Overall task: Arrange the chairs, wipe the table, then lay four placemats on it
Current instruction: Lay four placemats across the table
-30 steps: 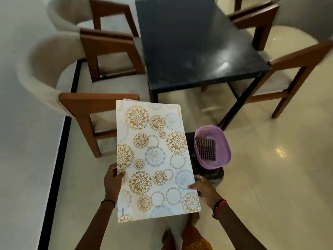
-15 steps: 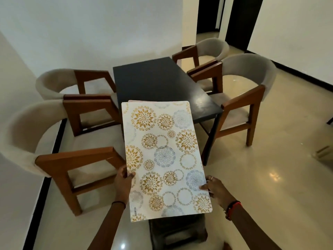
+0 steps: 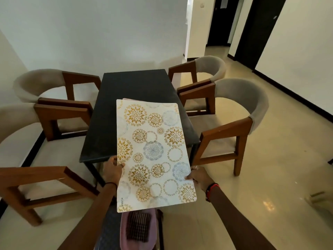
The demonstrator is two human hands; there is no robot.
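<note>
Two-handed hold on mats (image 3: pixel 153 150), long axis pointing away from the body. Grips the left long edge with left hand (image 3: pixel 112 171): thumb on the printed face, fingers hidden beneath. Pinches the right long edge with right hand (image 3: pixel 200 176): thumb tip on top, fingers curled under, ring on one finger. Carries a black band on the left wrist and a red-and-black band on the right. Shows the top mat as white with gold and grey-blue round flower prints and the word KUBER along the near left edge. Shows a thin edge of at least one more mat past the far end. Far end of the stack over the near half of table (image 3: pixel 133 87); cannot tell whether touching the top or held above it. Near end over basin (image 3: pixel 124 231), pink, low in view between the forearms, with checked cloth (image 3: pixel 138 226) lying inside. Table black and rectangular, short end toward the body. Left chairs (image 3: pixel 41 82), two, side by side along one long side, seats facing the table. Right chairs (image 3: pixel 252 105), two, likewise side by side along the opposite long side. Wood frames and curved grey padded backs on all four. Glossy cream floor (image 3: pixel 270 177) underneath; dark doorways (image 3: pixel 219 20) beyond, at far right.
</note>
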